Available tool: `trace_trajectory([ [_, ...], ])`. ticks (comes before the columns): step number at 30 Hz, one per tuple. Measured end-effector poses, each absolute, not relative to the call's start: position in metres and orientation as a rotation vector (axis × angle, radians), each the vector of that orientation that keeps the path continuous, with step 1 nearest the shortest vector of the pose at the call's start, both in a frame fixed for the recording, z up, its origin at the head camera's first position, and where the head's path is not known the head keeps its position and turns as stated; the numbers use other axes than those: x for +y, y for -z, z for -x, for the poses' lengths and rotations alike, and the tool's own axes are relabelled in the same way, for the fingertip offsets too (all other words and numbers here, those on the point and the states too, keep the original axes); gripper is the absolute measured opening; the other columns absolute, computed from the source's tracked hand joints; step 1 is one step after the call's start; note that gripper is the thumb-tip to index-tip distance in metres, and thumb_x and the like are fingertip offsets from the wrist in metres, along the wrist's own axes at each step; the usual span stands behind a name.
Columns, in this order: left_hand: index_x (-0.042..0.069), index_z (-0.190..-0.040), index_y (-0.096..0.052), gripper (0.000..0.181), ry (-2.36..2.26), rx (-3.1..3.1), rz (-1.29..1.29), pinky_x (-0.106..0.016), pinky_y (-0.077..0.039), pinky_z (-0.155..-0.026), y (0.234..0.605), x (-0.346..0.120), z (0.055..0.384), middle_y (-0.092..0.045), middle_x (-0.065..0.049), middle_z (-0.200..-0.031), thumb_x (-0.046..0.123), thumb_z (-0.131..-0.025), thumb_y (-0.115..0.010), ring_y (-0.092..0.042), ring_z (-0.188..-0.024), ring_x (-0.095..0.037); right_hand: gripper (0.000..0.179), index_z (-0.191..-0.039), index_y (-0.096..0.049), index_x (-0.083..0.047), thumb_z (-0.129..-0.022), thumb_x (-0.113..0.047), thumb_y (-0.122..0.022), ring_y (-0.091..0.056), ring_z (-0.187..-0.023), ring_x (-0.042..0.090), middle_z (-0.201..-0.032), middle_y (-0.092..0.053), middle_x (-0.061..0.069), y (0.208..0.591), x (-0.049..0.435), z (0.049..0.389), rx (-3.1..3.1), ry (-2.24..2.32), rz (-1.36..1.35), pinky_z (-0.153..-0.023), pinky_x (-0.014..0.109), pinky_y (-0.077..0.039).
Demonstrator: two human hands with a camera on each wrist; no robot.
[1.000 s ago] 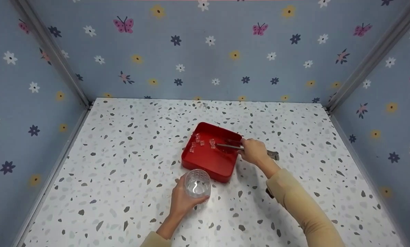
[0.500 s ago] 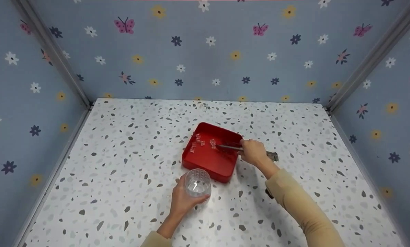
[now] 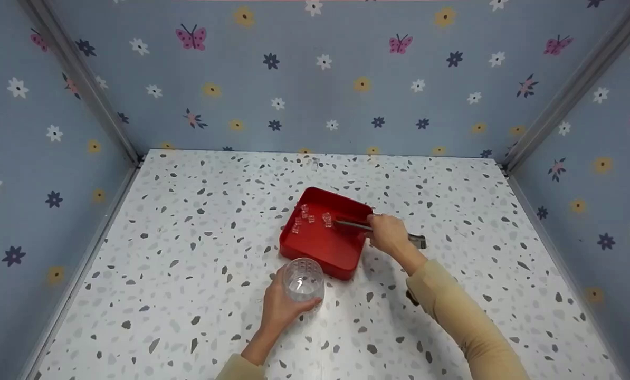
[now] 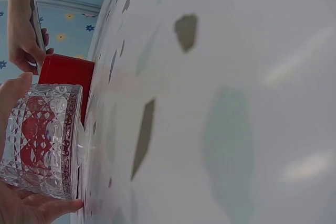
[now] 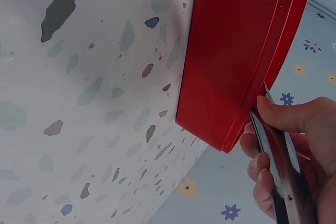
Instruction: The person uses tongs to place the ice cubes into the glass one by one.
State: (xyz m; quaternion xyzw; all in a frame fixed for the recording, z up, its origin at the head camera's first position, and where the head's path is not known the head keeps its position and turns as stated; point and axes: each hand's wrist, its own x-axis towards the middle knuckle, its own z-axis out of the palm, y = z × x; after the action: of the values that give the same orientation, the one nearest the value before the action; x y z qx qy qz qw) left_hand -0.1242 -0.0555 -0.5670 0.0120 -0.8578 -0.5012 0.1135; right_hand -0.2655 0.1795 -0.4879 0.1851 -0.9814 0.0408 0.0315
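Observation:
My left hand (image 3: 279,309) grips a clear, patterned drinking glass (image 3: 304,282) from the side, at the near left edge of a red tray (image 3: 320,249). In the left wrist view the glass (image 4: 39,140) stands upright on the table, its cut diamond pattern showing between thumb and fingers. My right hand (image 3: 390,234) holds metal tongs (image 3: 353,226) over the tray's right rim, fingers curled round both arms. The tongs' tips are beside a few small clear cubes (image 3: 327,220); whether they touch is too small to tell. Several more clear cubes (image 3: 304,212) lie at the tray's left side.
A white speckled table (image 3: 199,221) surrounds the tray. Blue panels (image 3: 315,79) with flowers and butterflies enclose it at the back and both sides. A small dark object (image 3: 412,297) shows by the right sleeve, mostly hidden.
The arms of the tongs have come closer together near the cubes. My left hand and the glass have hardly moved, and the tray stays in place.

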Motion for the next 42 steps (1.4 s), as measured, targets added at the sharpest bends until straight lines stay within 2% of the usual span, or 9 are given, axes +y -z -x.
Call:
trace_trajectory([
  [25,0.004,-0.126,-0.038,0.098,1.457,-2.546,-0.035,-0.041,-0.043,-0.085,0.566,-0.056,0.123,-0.053,-0.015,-0.114,0.048,-0.05,-0.081,-0.05,-0.105,-0.028,0.011,-0.075,-0.061,-0.007,-0.076,-0.015,-0.068,-0.058,-0.064,0.029,-0.068,-0.061,0.008,0.489,0.185,0.259,-2.997,-0.189,-0.552,-0.055,0.042,-0.046],
  [35,0.003,-0.126,-0.038,0.098,1.471,-2.54,-0.033,-0.042,-0.043,-0.086,0.567,-0.055,0.123,-0.052,-0.015,-0.114,0.048,-0.05,-0.081,-0.049,-0.105,-0.029,0.008,-0.075,-0.065,-0.011,-0.078,-0.017,-0.066,-0.053,-0.057,0.022,-0.062,-0.058,0.001,0.487,0.192,0.251,-2.967,-0.333,-0.519,-0.053,0.039,-0.044],
  [42,0.004,-0.126,-0.038,0.098,1.486,-2.532,-0.041,-0.042,-0.043,-0.086,0.568,-0.055,0.123,-0.052,-0.016,-0.115,0.045,-0.05,-0.082,-0.049,-0.106,-0.03,0.005,-0.08,-0.067,-0.011,-0.078,-0.016,-0.066,-0.056,-0.059,0.02,-0.066,-0.061,0.0,0.488,0.196,0.241,-2.883,-0.427,-0.545,-0.055,0.039,-0.046],
])
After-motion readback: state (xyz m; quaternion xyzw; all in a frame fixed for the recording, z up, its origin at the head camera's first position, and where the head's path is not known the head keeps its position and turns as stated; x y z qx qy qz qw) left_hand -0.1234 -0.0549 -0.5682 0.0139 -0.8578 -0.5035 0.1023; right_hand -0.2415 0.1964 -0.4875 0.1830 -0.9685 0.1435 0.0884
